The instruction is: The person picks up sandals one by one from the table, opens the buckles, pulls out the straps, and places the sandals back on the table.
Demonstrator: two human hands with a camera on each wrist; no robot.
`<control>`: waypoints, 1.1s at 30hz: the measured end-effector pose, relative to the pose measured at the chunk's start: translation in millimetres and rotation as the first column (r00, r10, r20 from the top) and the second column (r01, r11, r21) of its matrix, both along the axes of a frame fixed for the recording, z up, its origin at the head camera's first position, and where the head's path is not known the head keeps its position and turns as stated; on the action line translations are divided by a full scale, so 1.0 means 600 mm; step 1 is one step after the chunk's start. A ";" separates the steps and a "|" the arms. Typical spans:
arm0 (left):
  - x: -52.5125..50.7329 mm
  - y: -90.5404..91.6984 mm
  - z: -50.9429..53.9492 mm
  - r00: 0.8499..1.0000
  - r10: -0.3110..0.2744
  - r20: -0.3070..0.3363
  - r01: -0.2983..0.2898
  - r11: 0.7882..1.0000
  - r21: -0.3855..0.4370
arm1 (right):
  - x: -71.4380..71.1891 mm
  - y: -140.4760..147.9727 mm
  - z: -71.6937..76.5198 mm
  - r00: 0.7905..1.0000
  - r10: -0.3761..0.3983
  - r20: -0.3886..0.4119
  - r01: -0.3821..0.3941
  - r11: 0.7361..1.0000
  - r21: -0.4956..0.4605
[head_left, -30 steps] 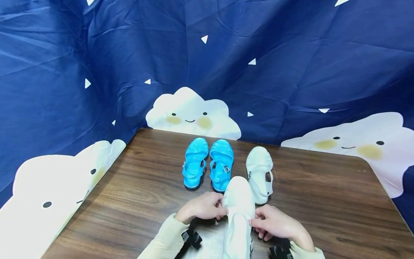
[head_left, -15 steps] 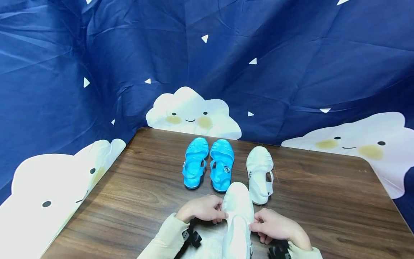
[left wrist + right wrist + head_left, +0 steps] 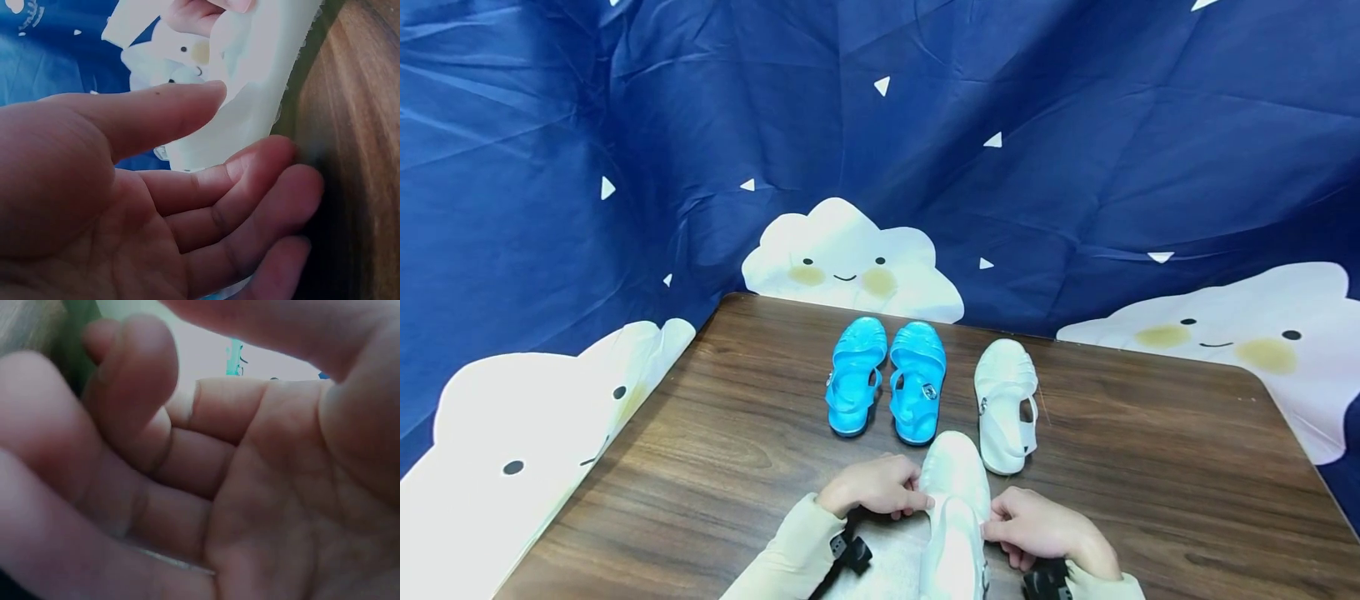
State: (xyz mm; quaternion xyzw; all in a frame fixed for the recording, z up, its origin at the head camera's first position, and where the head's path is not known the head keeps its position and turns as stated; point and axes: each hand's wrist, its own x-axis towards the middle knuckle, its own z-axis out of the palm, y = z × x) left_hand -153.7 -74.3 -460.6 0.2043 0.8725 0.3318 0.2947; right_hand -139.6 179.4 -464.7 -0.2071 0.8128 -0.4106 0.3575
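Observation:
A white sandal [image 3: 956, 479] lies at the near edge in the head view, toe pointing away, its heel cut off by the frame. My left hand [image 3: 877, 485] pinches its left side between thumb and fingers; in the left wrist view the left hand [image 3: 144, 187] has its thumb on the white sandal [image 3: 256, 75]. On the other side my right hand [image 3: 1036, 523] pinches the sandal's right edge. Curled fingers of the right hand [image 3: 206, 462] fill the right wrist view. A second white sandal [image 3: 1004, 407] rests just beyond, to the right.
Two blue sandals [image 3: 856, 375] stand side by side near the back of the brown wooden table [image 3: 737, 400]. Under the near sandal and left wrist is a pale surface [image 3: 883, 550]. A dark blue cloth [image 3: 880, 150] with cloud faces hangs behind the table.
The near white sandal has come slightly back toward the body, both hands staying at its sides. The other sandals keep their places; the head view has shifted a little.

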 end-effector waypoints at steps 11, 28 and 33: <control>0.002 0.005 -0.001 0.998 -0.010 -0.061 0.006 0.998 -0.066 | -0.002 0.005 -0.004 0.999 0.017 -0.029 -0.017 1.000 -0.019; 0.008 -0.012 0.037 0.935 -0.304 -0.182 0.305 0.952 -0.022 | 0.006 0.024 0.051 0.972 -0.021 -0.236 0.004 0.997 -0.073; 0.018 -0.004 0.046 0.897 -0.396 -0.196 0.414 0.908 0.063 | 0.017 0.016 0.069 0.968 0.028 -0.250 -0.061 0.990 -0.125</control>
